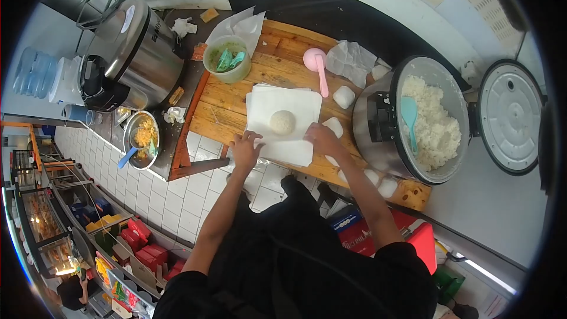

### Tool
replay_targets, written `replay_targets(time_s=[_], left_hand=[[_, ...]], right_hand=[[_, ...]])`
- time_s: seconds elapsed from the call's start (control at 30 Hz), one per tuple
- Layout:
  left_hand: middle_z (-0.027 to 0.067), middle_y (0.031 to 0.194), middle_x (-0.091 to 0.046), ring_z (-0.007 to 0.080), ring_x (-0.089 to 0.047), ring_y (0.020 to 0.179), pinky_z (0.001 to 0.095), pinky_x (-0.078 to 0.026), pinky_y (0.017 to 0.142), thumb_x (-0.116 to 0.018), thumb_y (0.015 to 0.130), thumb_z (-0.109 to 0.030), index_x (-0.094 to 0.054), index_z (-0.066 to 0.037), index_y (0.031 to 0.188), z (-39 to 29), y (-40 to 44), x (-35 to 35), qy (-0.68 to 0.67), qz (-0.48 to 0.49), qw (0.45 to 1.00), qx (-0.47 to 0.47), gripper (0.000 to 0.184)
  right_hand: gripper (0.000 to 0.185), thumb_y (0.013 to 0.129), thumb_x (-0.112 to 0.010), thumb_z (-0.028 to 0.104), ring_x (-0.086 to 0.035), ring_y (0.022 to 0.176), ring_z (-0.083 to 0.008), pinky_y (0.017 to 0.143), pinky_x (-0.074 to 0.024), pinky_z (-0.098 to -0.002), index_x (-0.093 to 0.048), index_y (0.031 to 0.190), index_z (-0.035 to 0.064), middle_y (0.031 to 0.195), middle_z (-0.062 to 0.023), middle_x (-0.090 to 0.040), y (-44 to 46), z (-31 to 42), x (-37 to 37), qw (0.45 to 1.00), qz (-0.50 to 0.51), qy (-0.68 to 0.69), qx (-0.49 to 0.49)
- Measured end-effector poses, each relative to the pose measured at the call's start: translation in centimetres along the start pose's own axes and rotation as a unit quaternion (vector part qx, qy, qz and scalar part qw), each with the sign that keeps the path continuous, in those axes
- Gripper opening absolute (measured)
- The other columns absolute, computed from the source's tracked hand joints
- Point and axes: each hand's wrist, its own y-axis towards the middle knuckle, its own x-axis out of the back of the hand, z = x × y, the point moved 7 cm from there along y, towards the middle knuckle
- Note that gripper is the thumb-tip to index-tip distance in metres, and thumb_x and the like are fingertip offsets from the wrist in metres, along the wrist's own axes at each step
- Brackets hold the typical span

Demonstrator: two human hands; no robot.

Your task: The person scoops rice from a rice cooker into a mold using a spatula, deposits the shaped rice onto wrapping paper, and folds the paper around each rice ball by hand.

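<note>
Wrapping surface and surrounding containers, viewed from the head. A rounded mound of rice [283, 122] lay on the top sheet [266, 106] of a stack of white paper, itself on a slatted wooden table [207, 109]. The left hand [245, 147] grasped the near edge of the top sheet toward its left corner, the fingers curled against the paper; the right hand [322, 139] pinched the same edge toward the right corner. The mound lay just beyond and between the hands, touched by neither.

Right: an open cooker [370, 118], tilted in this view, held a large mass of loose white rice [442, 127], with a pale teal paddle [409, 119] resting on it; its round lid [509, 115] stood open beside it. Between stack and cooker lay white packets [344, 97], and beyond them a pink scoop [315, 59], its bowl's contents not discernible.

Left: a translucent tub [237, 74] near the table's far left corner contained green food and teal utensils. On the adjoining dark surface, a metal bowl [128, 136] held orange-yellow food [144, 136] and a blue-handled utensil [126, 157]. A steel cooker [155, 53] stood closed, its contents hidden.
</note>
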Motion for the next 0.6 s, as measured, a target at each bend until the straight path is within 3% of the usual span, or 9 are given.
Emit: replay_targets(time_s=[0.03, 0.1, 0.23, 0.3, 0.43, 0.6], left_hand=[[0.0031, 0.102, -0.065, 0.0307, -0.054, 0.099, 0.0488, -0.039, 0.081, -0.072, 0.082, -0.031, -0.070, -0.015, 0.098, 2.1, -0.1, -1.2, -0.017, 0.021, 0.998, 0.053, 0.023], [0.0060, 0.100, -0.069, 0.0324, -0.055, 0.100, 0.0469, -0.040, 0.087, -0.074, 0.081, -0.038, -0.073, -0.014, 0.096, 4.8, 0.0, -1.8, -0.104, 0.045, 0.987, 0.117, 0.029], [0.0062, 0.104, -0.069, 0.0325, -0.055, 0.104, 0.0435, -0.040, 0.092, -0.072, 0.080, -0.046, -0.073, -0.017, 0.100, 4.1, 1.2, -0.4, -0.137, 0.054, 0.983, 0.111, 0.036], [0.0046, 0.108, -0.068, 0.0306, -0.054, 0.106, 0.0441, -0.040, 0.093, -0.070, 0.079, -0.053, -0.073, -0.019, 0.105, 0.8, 1.9, 1.3, -0.151, 0.034, 0.988, 0.021, 0.043], [-0.0004, 0.112, -0.067, 0.0269, -0.054, 0.103, 0.0444, -0.039, 0.087, -0.071, 0.076, -0.058, -0.073, -0.023, 0.109, -4.6, 2.8, 0.3, -0.038, 0.073, 0.992, -0.095, 0.047], [-0.0021, 0.105, -0.068, 0.0243, -0.056, 0.098, 0.0430, -0.039, 0.082, -0.072, 0.075, -0.055, -0.073, -0.023, 0.105, -9.7, 3.3, -1.1, 0.006, 0.126, 0.985, -0.118, 0.044]], right_hand=[[0.021, 0.083, -0.072, 0.026, -0.061, 0.090, -0.0250, 0.081, -0.0479, -0.0370, -0.071, 0.087, 0.0054, 0.088, -0.0109, -0.065, 0.2, -0.4, 0.4, 1.000, -0.001, 0.002, 0.002], [0.020, 0.086, -0.071, 0.021, -0.064, 0.079, -0.0174, 0.073, -0.0500, -0.0323, -0.072, 0.093, 0.0026, 0.085, -0.0112, -0.068, 0.1, -3.1, 0.9, 0.971, -0.012, 0.165, -0.172], [0.015, 0.083, -0.073, 0.011, -0.062, 0.070, -0.0104, 0.067, -0.0498, -0.0260, -0.072, 0.094, 0.0003, 0.080, -0.0099, -0.070, 1.0, -2.3, 1.7, 0.959, 0.000, 0.212, -0.191], [0.019, 0.076, -0.078, 0.004, -0.062, 0.070, -0.0079, 0.065, -0.0500, -0.0236, -0.071, 0.093, -0.0003, 0.078, -0.0066, -0.070, 1.5, -2.3, 1.3, 0.930, 0.011, 0.307, -0.201], [0.030, 0.067, -0.082, -0.002, -0.063, 0.070, -0.0089, 0.064, -0.0504, -0.0238, -0.069, 0.094, 0.0007, 0.077, -0.0058, -0.069, 2.0, -1.0, 2.7, 0.937, 0.026, 0.271, -0.221], [0.041, 0.057, -0.085, -0.003, -0.058, 0.063, -0.0085, 0.059, -0.0484, -0.0261, -0.066, 0.094, 0.0034, 0.067, -0.0004, -0.062, 2.0, -0.6, 3.1, 0.943, 0.018, 0.256, -0.210]])
